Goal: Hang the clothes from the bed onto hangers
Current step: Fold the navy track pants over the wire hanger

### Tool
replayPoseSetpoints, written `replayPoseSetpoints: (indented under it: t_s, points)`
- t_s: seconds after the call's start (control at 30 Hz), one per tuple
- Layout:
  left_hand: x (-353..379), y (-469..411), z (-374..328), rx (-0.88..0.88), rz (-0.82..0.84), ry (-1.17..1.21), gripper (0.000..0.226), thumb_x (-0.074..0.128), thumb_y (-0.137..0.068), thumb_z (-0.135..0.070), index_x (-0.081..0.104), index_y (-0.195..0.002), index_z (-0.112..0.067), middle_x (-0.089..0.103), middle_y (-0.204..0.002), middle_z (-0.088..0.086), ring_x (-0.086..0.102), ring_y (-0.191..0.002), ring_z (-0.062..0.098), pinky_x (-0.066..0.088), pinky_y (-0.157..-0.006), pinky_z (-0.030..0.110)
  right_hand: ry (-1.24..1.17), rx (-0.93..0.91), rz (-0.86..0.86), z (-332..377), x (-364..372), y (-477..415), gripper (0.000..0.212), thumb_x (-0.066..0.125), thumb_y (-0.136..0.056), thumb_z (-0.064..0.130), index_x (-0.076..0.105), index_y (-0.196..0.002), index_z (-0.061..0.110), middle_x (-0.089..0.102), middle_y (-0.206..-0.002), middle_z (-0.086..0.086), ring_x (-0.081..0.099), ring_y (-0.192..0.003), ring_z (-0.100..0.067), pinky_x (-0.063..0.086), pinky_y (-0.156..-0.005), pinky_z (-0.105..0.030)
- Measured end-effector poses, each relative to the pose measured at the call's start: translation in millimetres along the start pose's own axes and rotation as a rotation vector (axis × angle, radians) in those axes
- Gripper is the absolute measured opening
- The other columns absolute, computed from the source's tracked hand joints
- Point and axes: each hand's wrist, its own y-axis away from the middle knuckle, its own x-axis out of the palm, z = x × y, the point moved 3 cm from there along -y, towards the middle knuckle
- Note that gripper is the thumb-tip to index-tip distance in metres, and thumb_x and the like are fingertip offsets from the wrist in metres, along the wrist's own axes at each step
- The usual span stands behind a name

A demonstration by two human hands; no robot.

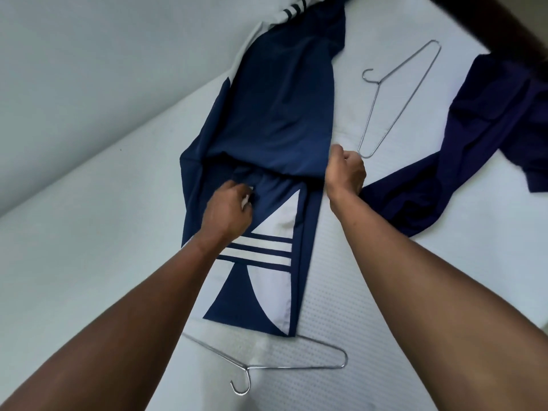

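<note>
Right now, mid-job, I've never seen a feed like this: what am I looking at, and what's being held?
No machine here: these are a person's two bare arms, filmed by one wide-angle camera on their head, looking down at a white bed. The left hand pinches the middle of the navy and white garment; the right hand grips its right edge. One wire hanger lies beyond the right hand, a second hanger nearest the camera, neither held. A dark purple garment lies crumpled at the right.

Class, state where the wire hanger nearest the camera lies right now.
Head view, bottom centre: the wire hanger lies flat on the white bed, just below the navy-and-white garment.
</note>
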Motion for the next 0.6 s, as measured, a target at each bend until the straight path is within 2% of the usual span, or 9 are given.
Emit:
replayPoseSetpoints:
  t_s: [0.07, 0.1, 0.2, 0.27, 0.4, 0.43, 0.5, 0.53, 0.6]
  points:
    - [0, -6, -2, -0.022, 0.11, -0.056, 0.027, 0.065, -0.089, -0.017, 0.073, -0.114, -0.013, 0.065, -0.109, 0.01, 0.064, -0.099, 0.034, 0.053, -0.086, 0.04, 0.036, -0.026, 0.065, 20, 8, -13, 0.051, 0.06, -0.091, 0.054, 0.04, -0.058, 0.021, 0.045, -0.056, 0.006, 0.046, -0.056, -0.02, 0.035, -0.054, -0.032]
    - [-3, -8, -4, -0.044, 0.129, -0.069, 0.026, 0.065, -0.09, -0.02, 0.073, -0.113, -0.012, 0.065, -0.109, 0.01, 0.063, -0.099, 0.034, 0.051, -0.084, 0.037, 0.071, -0.051, 0.078, 31, 11, -18, 0.051, 0.064, -0.09, 0.053, 0.041, -0.059, 0.021, 0.046, -0.056, 0.006, 0.048, -0.055, -0.02, 0.037, -0.055, -0.031]
    - [-2, -8, -10, -0.07, 0.212, -0.119, 0.026, 0.063, -0.091, -0.025, 0.07, -0.113, -0.013, 0.064, -0.113, 0.009, 0.062, -0.102, 0.033, 0.043, -0.078, 0.031, 0.183, -0.129, 0.067, 47, 13, -29, 0.013, 0.071, -0.092, 0.034, 0.071, -0.084, 0.023, 0.068, -0.078, 0.009, 0.066, -0.081, -0.018, 0.051, -0.072, -0.028]
    - [3, -6, -10, -0.06, 0.266, -0.128, 0.027, 0.062, -0.09, -0.026, 0.067, -0.112, -0.013, 0.062, -0.118, 0.009, 0.062, -0.108, 0.034, 0.046, -0.082, 0.032, 0.179, -0.227, 0.04, 49, 10, -25, 0.011, 0.07, -0.093, 0.027, 0.077, -0.099, 0.024, 0.073, -0.09, 0.01, 0.064, -0.085, -0.012, 0.049, -0.078, -0.025]
    - [8, -2, -9, -0.101, 0.375, -0.119, 0.049, 0.063, -0.092, -0.031, 0.057, -0.137, -0.014, 0.05, -0.148, 0.011, 0.053, -0.132, 0.036, 0.046, -0.108, 0.042, -0.046, -0.401, 0.291, 41, 4, -9, 0.021, 0.058, -0.077, 0.016, 0.07, -0.06, 0.019, 0.071, -0.068, 0.007, 0.063, -0.066, -0.011, 0.051, -0.068, -0.032]
    - [8, -2, -9, -0.114, 0.394, -0.125, 0.054, 0.063, -0.094, -0.033, 0.053, -0.143, -0.015, 0.045, -0.153, 0.01, 0.049, -0.136, 0.035, 0.044, -0.111, 0.041, -0.096, -0.324, 0.368, 36, 5, -10, 0.019, 0.057, -0.073, 0.018, 0.07, -0.059, 0.018, 0.075, -0.073, 0.002, 0.067, -0.069, -0.015, 0.053, -0.068, -0.035]
    - [8, -3, -10, -0.113, 0.419, -0.122, 0.058, 0.062, -0.095, -0.036, 0.049, -0.148, -0.016, 0.041, -0.158, 0.009, 0.046, -0.14, 0.034, 0.042, -0.114, 0.04, -0.176, -0.145, 0.454, 30, 8, -12, 0.02, 0.064, -0.072, 0.032, 0.072, -0.076, 0.014, 0.079, -0.092, -0.009, 0.074, -0.078, -0.025, 0.057, -0.067, -0.038]
    - [8, -4, -11, -0.11, 0.426, -0.12, 0.058, 0.061, -0.096, -0.037, 0.048, -0.148, -0.016, 0.04, -0.159, 0.009, 0.045, -0.141, 0.033, 0.041, -0.114, 0.039, -0.172, -0.085, 0.463, 30, 11, -13, 0.034, 0.069, -0.073, 0.045, 0.07, -0.085, 0.013, 0.078, -0.097, -0.01, 0.075, -0.079, -0.025, 0.057, -0.065, -0.036]
    - [6, -4, -12, -0.115, 0.428, -0.111, 0.057, 0.061, -0.097, -0.038, 0.048, -0.148, -0.017, 0.041, -0.158, 0.008, 0.045, -0.14, 0.032, 0.041, -0.114, 0.038, -0.077, -0.081, 0.431, 36, 21, -16, 0.062, 0.072, -0.071, 0.076, 0.06, -0.078, 0.016, 0.073, -0.085, -0.002, 0.068, -0.068, -0.02, 0.052, -0.059, -0.033]
